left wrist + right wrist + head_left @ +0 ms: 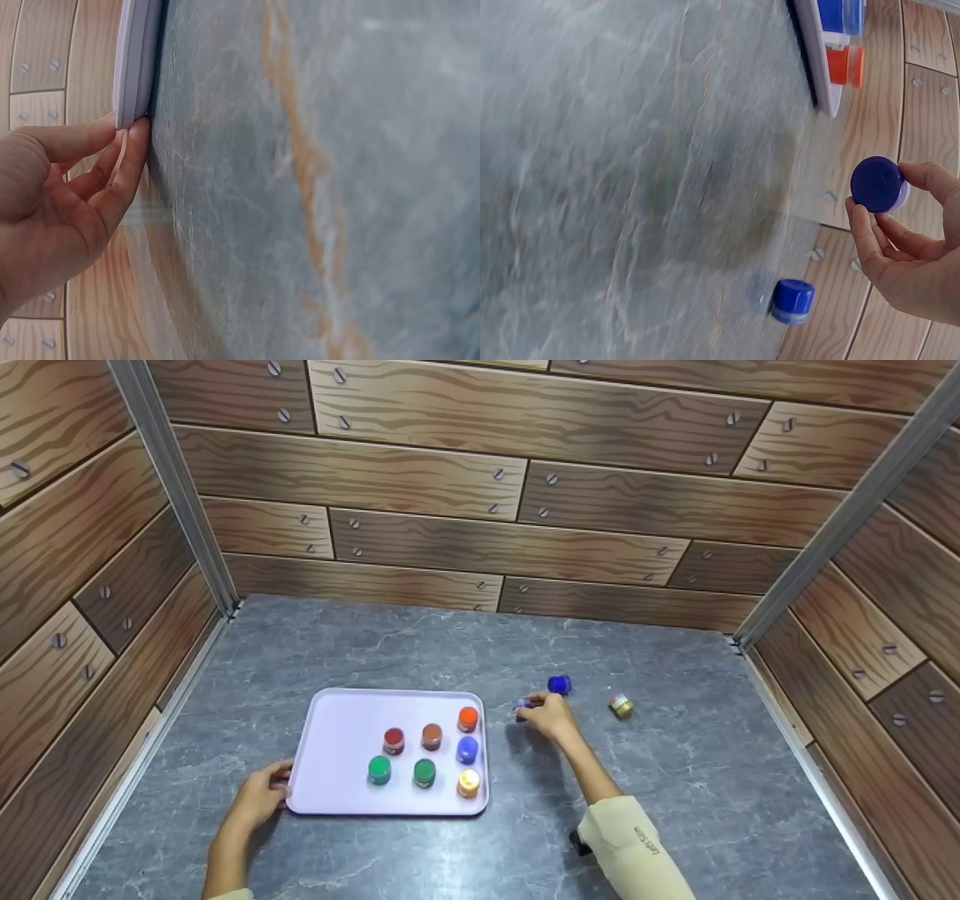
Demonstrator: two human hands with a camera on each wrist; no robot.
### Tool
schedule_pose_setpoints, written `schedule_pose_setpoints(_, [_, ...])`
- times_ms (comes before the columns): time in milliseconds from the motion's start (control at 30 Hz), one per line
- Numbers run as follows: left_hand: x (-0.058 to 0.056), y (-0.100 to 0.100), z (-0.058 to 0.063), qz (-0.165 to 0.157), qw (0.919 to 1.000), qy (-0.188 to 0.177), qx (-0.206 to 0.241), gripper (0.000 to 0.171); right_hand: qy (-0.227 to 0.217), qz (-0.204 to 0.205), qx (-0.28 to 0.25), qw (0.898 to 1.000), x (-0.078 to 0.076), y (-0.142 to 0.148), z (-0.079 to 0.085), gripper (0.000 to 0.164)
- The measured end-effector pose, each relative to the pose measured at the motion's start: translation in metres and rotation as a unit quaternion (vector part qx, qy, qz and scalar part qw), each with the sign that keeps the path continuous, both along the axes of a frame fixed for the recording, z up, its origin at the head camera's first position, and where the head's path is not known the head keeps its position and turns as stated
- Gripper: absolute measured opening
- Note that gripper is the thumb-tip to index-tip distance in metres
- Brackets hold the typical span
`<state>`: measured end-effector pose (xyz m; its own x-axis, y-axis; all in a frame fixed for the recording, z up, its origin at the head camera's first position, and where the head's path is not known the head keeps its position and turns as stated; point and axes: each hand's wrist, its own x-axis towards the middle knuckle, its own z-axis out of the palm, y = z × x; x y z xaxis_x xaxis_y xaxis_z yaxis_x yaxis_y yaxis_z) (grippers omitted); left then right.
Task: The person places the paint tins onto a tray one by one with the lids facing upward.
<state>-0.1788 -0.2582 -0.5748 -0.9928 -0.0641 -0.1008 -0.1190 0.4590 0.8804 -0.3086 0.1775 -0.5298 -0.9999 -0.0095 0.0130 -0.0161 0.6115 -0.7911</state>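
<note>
My right hand (550, 715) pinches a small purple paint jar (877, 184) between thumb and fingertips, raised off the table just right of the tray. At the tray's near left corner, my left hand (260, 795) grips the rim, thumb on one face and fingers under the other in the left wrist view. The pale lilac tray (330, 735) carries several paint jars: orange-red (468, 719), blue (467, 750), yellow (469, 783), brown (431, 736), dark red (394, 741) and two green ones (379, 769). Beyond my right hand lies a dark blue jar (559, 684).
A gold paint jar (621, 706) lies on its side at the right on the grey marbled table (720, 780). Wood-patterned walls (420, 532) with metal corner posts (187, 495) enclose the table at the back and both sides.
</note>
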Motion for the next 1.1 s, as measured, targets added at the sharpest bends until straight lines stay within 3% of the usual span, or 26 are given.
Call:
schedule_pose_setpoints(33, [0.000,0.000,0.000,0.000,1.0000,0.002,0.002,0.043,0.006,0.007,-0.003,1.000,-0.001,-0.001,-0.002,0.032])
schedule_pose_setpoints(67, [0.000,0.000,0.000,-0.001,1.0000,0.003,0.003,0.043,0.030,0.026,-0.021,0.999,-0.010,0.003,-0.015,0.032])
schedule_pose_setpoints(200, [0.000,0.000,0.000,0.000,1.0000,-0.001,0.004,0.043,0.045,0.045,-0.042,0.997,-0.012,-0.004,-0.020,0.033])
schedule_pose_setpoints(267, [-0.001,0.000,-0.001,0.000,1.0000,-0.003,0.002,0.043,0.050,0.049,-0.043,0.997,-0.009,-0.012,-0.018,0.032])
schedule_pose_setpoints(300, [-0.001,0.000,-0.001,0.000,1.0000,-0.004,0.001,0.043,0.032,0.035,-0.030,0.998,0.000,-0.021,-0.004,0.033])
schedule_pose_setpoints(600, [0.000,-0.001,-0.003,0.001,1.0000,-0.009,-0.001,0.042,0.019,0.055,-0.021,0.998,0.012,-0.053,0.006,0.032])
schedule_pose_setpoints(933, [0.000,0.001,-0.001,0.002,0.9999,-0.011,-0.006,0.043,0.038,0.080,-0.017,0.996,0.021,-0.076,0.011,0.035])
schedule_pose_setpoints(1100, [-0.001,0.000,-0.001,0.001,1.0000,-0.005,-0.002,0.043,0.013,0.087,-0.072,0.993,0.024,-0.089,0.011,0.034])
